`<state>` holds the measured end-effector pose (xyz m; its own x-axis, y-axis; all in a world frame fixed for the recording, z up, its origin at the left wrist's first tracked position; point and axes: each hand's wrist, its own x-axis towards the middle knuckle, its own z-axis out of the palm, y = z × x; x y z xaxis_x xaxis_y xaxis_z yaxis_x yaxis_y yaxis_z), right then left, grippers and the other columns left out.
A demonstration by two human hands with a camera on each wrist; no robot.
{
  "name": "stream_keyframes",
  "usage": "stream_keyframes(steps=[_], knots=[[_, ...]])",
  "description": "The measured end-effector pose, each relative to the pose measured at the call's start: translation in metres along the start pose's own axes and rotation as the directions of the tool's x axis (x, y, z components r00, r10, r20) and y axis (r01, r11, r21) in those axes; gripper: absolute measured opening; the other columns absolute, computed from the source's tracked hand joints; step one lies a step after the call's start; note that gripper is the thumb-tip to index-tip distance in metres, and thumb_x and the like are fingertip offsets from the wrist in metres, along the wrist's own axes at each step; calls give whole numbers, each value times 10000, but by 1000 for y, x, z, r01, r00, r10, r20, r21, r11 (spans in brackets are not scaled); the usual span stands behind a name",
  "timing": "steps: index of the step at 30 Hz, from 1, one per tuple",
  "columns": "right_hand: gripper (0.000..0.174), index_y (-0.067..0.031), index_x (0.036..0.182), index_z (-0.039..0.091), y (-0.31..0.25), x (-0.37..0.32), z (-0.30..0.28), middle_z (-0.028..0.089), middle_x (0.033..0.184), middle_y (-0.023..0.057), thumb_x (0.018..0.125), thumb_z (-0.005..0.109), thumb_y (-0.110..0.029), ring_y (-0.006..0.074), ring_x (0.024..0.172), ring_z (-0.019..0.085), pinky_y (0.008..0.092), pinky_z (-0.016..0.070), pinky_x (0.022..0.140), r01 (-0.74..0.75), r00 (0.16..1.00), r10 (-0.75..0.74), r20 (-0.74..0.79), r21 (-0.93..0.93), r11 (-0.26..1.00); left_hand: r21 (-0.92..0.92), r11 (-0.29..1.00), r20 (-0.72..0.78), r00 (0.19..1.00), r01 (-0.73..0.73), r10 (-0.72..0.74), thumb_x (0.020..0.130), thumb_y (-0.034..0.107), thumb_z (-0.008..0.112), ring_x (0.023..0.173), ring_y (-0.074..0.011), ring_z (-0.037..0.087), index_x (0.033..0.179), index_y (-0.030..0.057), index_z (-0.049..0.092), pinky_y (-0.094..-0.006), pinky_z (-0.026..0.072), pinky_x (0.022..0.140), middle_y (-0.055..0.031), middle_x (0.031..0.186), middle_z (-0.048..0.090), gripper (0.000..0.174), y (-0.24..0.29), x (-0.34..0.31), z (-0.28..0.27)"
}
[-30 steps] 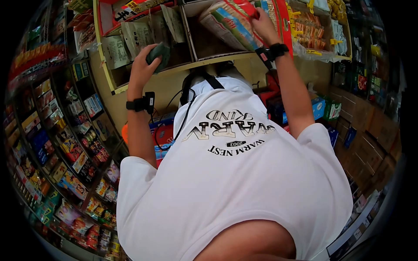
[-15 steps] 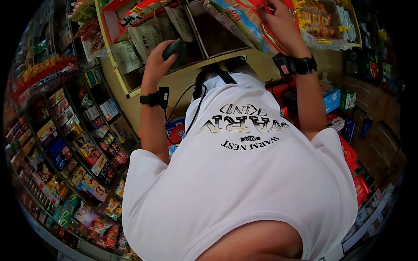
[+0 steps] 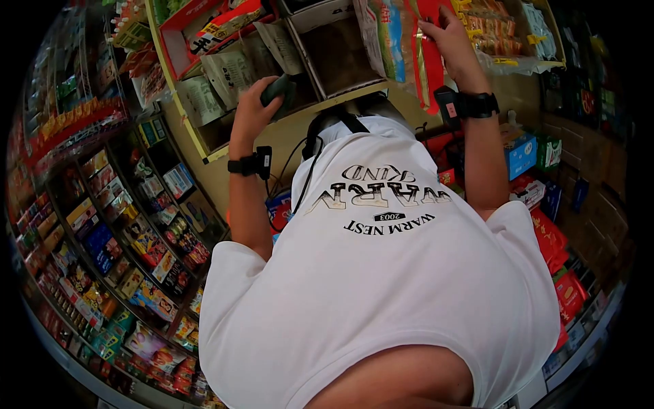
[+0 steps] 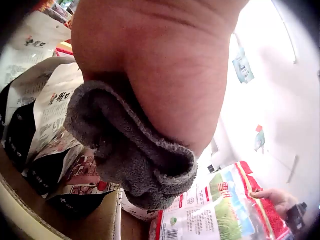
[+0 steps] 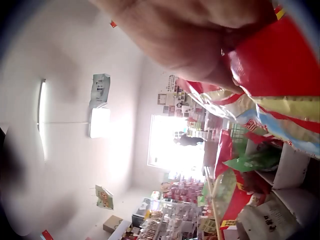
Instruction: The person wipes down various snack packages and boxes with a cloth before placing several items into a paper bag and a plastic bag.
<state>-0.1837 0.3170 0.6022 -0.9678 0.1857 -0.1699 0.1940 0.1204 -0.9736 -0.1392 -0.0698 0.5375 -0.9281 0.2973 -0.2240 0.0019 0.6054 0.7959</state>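
The left hand [image 3: 253,114] has its grip clamped on a gray cloth [image 4: 135,150] (thick and fuzzy). The right hand [image 3: 458,53] pinches a red-edged plastic bag [image 3: 393,41].

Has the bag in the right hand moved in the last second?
Yes: the bag has shifted right, farther from the box divider on its left.

1 window [image 5: 167,140] (glaringly bright) in a pale wall [image 5: 149,102].

White shirt [image 3: 381,273], upside down: "WARM NEST", "2003", "WARM", "KIND". Chinese print on the plastic bag [image 4: 212,205] is unclear.
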Motion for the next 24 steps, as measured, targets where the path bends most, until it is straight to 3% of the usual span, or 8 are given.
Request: stream_keyframes(steps=[2, 6, 12, 14, 15, 19, 21, 24], knots=[[323, -41, 1242, 565, 24, 3, -13, 625, 957, 34, 938, 640, -124, 123, 802, 559, 301, 467, 717, 4, 999, -4, 46, -12, 1000, -12, 1000, -4, 1000, -1, 1, 861, 136, 681, 993, -327, 659, 1230, 58, 615, -391, 511, 865, -159, 1113, 671, 383, -6, 0, 7], [383, -29, 1297, 557, 5, -23, -13, 637, 978, 28, 936, 652, -111, 94, 818, 580, 255, 485, 694, 28, 991, 2, 137, -218, 975, -36, 999, -8, 1000, -3, 3, 858, 136, 682, 997, -338, 654, 1226, 57, 617, -389, 508, 874, -160, 1112, 669, 382, -9, 1, 14], [430, -25, 1334, 552, -27, -41, 18, 642, 911, 9, 940, 661, -157, 65, 749, 561, 231, 467, 687, 92, 996, -92, 4, -105, 990, -3, 999, 8, 999, -43, 43, 857, 139, 683, 1024, -357, 643, 1222, 53, 613, -397, 503, 887, -164, 1134, 657, 381, -1, 10, 17], [513, 14, 1393, 492, -33, -39, 21, 652, 1186, 92, 887, 579, 34, 160, 1027, 623, 285, 507, 871, 89, 995, -88, 48, -12, 996, 30, 997, 4, 997, -71, 71, 858, 141, 682, 1033, -360, 640, 1221, 52, 611, -399, 502, 888, -163, 1141, 654, 380, 1, 16, 15], [508, 30, 1380, 503, -44, -36, 22, 648, 1198, 85, 877, 571, 44, 164, 1042, 614, 294, 498, 884, -39, 994, 35, 102, 44, 998, 25, 997, 2, 997, -71, 71, 858, 141, 681, 1039, -362, 637, 1220, 51, 611, -400, 501, 888, -163, 1145, 651, 380, 3, 18, 14], [499, 8, 1356, 539, -12, -14, 17, 628, 1249, 114, 863, 608, 37, 205, 1040, 623, 315, 499, 871, 90, 990, -89, 112, -5, 996, 43, 998, 1, 999, -49, 49, 858, 142, 681, 1051, -366, 633, 1221, 49, 609, -400, 499, 890, -162, 1141, 649, 382, 8, 23, 14], [453, -19, 1354, 535, 4, -8, 16, 662, 953, 35, 933, 649, -140, 73, 780, 589, 236, 480, 710, 52, 997, -47, 63, -69, 996, 47, 997, 16, 998, -66, 65, 857, 143, 681, 1052, -365, 633, 1222, 49, 608, -399, 498, 892, -163, 1141, 650, 383, 11, 25, 14], [448, -8, 1348, 533, 28, 0, 9, 678, 984, 50, 918, 622, -98, 95, 816, 618, 258, 499, 724, 49, 997, -42, 61, -114, 992, 48, 995, 15, 996, -85, 84, 856, 145, 682, 1051, -359, 637, 1222, 48, 608, -396, 496, 899, -165, 1136, 651, 385, 13, 24, 15]])
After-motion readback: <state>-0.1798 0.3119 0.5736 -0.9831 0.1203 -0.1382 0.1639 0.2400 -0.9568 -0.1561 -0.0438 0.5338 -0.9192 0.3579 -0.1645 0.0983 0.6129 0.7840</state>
